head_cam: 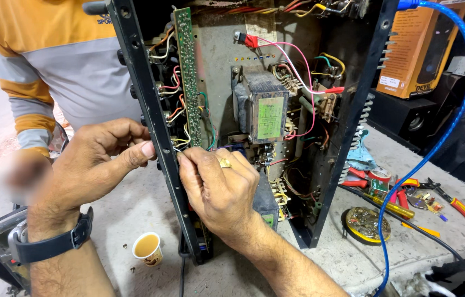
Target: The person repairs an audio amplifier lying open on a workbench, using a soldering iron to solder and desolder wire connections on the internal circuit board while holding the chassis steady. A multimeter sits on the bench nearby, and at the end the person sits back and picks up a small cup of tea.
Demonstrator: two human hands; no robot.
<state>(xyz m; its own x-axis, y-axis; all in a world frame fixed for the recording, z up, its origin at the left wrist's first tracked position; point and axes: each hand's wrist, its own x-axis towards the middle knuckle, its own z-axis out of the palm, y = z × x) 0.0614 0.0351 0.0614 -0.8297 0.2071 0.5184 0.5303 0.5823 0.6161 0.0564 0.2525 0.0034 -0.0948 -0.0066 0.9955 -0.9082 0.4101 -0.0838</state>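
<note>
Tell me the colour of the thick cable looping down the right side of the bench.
The thick cable is bright blue, seen best in the head view.

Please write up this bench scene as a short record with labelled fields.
Setting: concrete bench with an opened amplifier chassis standing on edge
Left hand: thumb pressed on the black front panel, watch on wrist
Right hand: fingers pinching at wires below the green circuit board, ring on one finger
Inside: grey transformer, pink and red leads
Nearby: paper cup of tea, blue cable, red-handled pliers
Others: a person in an orange and grey shirt behind
</note>
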